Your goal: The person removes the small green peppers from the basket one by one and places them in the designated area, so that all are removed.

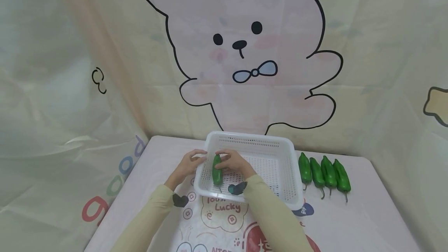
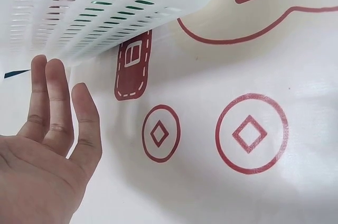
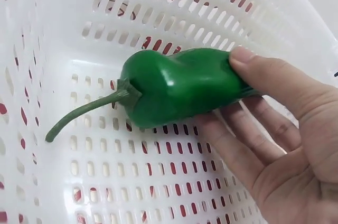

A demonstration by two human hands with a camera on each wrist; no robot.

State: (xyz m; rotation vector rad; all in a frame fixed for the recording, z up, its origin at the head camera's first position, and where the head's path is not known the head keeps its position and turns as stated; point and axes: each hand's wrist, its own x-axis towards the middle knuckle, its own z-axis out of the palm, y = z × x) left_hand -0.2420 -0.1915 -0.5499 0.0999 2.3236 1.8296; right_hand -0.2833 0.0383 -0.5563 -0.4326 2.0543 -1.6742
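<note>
A green pepper [image 1: 217, 171] with a curved stem lies at the left side inside a white perforated plastic basket [image 1: 292, 174]. My right hand [image 1: 233, 162] pinches the pepper near its tip, the thumb on one side and the fingers on the other. Seen from the right wrist, this pepper [image 3: 179, 84] is just over the basket's slotted floor, its stem pointing away from the right hand [image 3: 296, 145]. My left hand [image 1: 190, 165] is at the basket's left wall. From the left wrist, the left hand [image 2: 53, 145] has slightly bent fingers close against the outer wall [image 2: 105, 2]; its thumb is hidden.
Several more green peppers [image 1: 329, 174] lie in a row on the white table to the right of the basket. The table cover [image 1: 224, 221] carries red printed drawings. A cloth backdrop [image 1: 371, 49] with a cartoon figure hangs behind the table.
</note>
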